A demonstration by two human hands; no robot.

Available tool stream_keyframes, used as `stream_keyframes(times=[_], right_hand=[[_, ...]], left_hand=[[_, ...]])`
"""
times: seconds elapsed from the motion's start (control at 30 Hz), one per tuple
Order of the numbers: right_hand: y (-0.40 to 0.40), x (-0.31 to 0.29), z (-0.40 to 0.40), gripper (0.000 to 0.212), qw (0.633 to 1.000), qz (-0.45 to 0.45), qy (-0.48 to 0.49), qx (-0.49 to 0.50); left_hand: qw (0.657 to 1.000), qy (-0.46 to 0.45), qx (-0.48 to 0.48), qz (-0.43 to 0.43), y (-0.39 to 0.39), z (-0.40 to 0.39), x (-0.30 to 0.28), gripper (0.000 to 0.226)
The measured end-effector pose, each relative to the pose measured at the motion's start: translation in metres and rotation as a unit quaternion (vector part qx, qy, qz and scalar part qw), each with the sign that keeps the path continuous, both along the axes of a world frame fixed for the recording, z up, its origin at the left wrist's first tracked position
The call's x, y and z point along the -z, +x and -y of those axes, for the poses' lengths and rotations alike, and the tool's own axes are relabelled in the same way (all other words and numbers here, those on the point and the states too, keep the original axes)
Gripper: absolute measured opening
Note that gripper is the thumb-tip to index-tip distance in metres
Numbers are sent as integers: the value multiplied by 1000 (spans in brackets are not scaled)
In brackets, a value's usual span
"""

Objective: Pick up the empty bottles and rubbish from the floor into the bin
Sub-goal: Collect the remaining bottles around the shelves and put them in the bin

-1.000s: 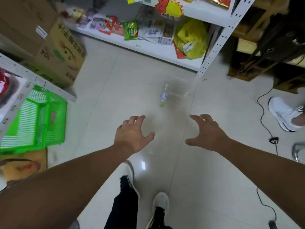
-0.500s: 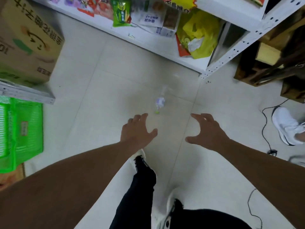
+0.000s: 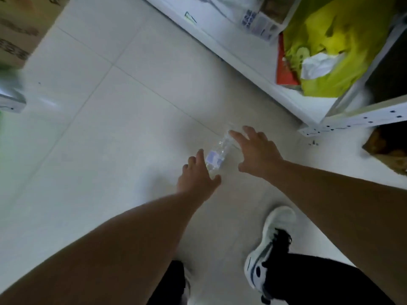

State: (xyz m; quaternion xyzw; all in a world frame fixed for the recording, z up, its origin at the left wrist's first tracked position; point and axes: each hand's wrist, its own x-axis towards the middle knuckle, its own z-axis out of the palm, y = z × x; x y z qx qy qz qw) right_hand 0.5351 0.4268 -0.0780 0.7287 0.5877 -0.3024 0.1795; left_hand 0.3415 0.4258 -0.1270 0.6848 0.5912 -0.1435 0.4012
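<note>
1. Head view, the floor: a clear plastic bottle [image 3: 217, 154] with a pale label lies on its side on the light tiled floor [image 3: 114, 133], just in front of the lower corner of a white metal shelf unit [image 3: 259, 69]; no bin is in view

2. Head view, the hands: both bare arms reach down and forward; the left hand [image 3: 198, 176] is just beside the near end of the bottle with fingers spread and thumb out, and the right hand [image 3: 256, 151] is spread at the bottle's far side, fingertips by its upper end; both hands are open and grip nothing, and whether either touches the bottle cannot be told through the blur

3. Head view, the surroundings: a yellow-green bag [image 3: 337, 47] holding crumpled white paper sits on the bottom shelf beside a red packet [image 3: 286, 69]; a cardboard box [image 3: 24, 25] stands at upper left; the person's white shoe [image 3: 267, 245] and dark trouser leg fill the lower right

4. Judgement, the step in hand: the person is closing in on the bottle to lift it, with the carry to the bin not yet begun

5. Judgement, the risks: a light, round, empty bottle may roll or skid away on smooth tile if a fingertip nudges it before the grip closes, possibly under the shelf; thin plastic may buckle and slip from a hurried squeeze; a deep lean could bring the head or arm close to the shelf corner
</note>
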Motion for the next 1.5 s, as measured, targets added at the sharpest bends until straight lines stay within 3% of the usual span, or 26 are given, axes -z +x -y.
stream_keyframes(times=[0.13,0.2,0.27,0.37,0.57,0.7,0.93,1.17,1.4,1.5], right_hand=[[25,122,-27,92,987,47,24,-153],[29,152,-26,68,978,53,53,-195],[31,149,-22,58,979,49,74,-181],[26,96,-17,72,989,-25,61,-131],[-5,-104,-37,74,978,-66,94,-175],[-34,-239,-60,70,964,-108,115,-213],[-92,-399,-54,59,951,-159,49,-260],[-179,-488,-15,57,915,-124,56,-379],[-338,-507,78,73,860,-190,0,-474],[-417,-517,128,80,842,-209,-31,-497]], left_hand=[[998,54,37,-18,35,6,113,97],[992,100,65,-34,35,10,132,86],[990,117,74,-34,27,6,119,80],[988,130,85,-22,4,-13,58,73],[979,177,95,-44,-48,-40,-149,70],[980,188,28,-63,-82,-40,-289,66],[988,84,-128,-27,-146,4,-463,61],[966,124,-225,-29,-215,98,-547,61],[924,118,-364,4,-359,255,-570,78],[906,133,-402,-14,-424,329,-584,72]])
